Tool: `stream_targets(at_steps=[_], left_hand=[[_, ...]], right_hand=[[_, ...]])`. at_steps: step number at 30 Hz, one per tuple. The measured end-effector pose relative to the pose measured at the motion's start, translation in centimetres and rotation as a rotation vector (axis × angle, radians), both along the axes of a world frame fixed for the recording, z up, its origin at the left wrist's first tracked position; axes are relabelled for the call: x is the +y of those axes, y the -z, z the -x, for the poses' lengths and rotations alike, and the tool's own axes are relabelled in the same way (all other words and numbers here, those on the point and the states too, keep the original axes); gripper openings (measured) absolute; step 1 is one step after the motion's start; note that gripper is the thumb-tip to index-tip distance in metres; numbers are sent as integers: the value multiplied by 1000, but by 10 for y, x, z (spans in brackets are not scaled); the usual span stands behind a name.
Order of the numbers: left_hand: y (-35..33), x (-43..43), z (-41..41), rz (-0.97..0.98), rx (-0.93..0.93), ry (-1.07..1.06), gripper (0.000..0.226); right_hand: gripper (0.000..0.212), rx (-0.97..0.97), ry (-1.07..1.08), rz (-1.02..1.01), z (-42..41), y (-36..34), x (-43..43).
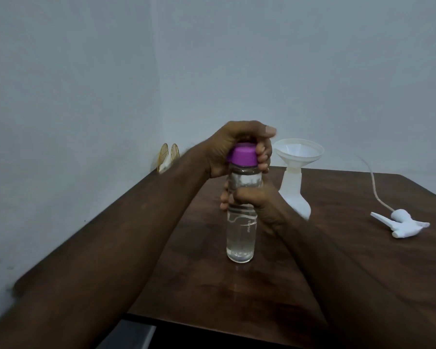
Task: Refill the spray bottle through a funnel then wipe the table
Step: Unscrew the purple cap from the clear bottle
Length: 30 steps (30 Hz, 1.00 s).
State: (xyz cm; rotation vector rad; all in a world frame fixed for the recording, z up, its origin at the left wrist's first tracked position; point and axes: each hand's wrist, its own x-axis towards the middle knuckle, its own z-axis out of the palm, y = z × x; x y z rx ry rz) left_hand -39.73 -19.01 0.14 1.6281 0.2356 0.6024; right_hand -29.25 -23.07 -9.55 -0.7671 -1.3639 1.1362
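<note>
Holding the clear water bottle [241, 238] upright on the worktop [337, 260], I have my right grip [257, 205] curled round its middle and my left grip [227, 149] wrapped over its purple cap [243, 153], fingers closed down the cap's sides. The bottle holds clear liquid. Just behind it to the right stands the one white spray bottle [293, 195], with the one white funnel [298, 151] seated in its neck; my right wrist crosses in front of its base. Well apart to the right lies one white spray head [403, 224] on its side, its thin tube [374, 182] curving away toward the far edge. Two gold oval ornaments [168, 157] lean at the wall in the far left corner.
</note>
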Motion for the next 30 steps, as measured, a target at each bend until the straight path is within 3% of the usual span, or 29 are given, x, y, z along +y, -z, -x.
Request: stream_targets(at_steps=[5, 16, 22, 30], left_hand=[[2, -8, -1, -11, -38, -199, 38], [3, -16, -3, 4, -76, -429, 35], [3, -27, -3, -3, -142, -616, 17], [9, -38, -2, -56, -193, -755, 26]], right_hand=[[24, -28, 172, -90, 9, 0, -8], [46, -30, 242, -75, 14, 0, -7], [18, -107, 363, -105, 20, 2, -7], [25, -125, 420, -123, 27, 0, -11]])
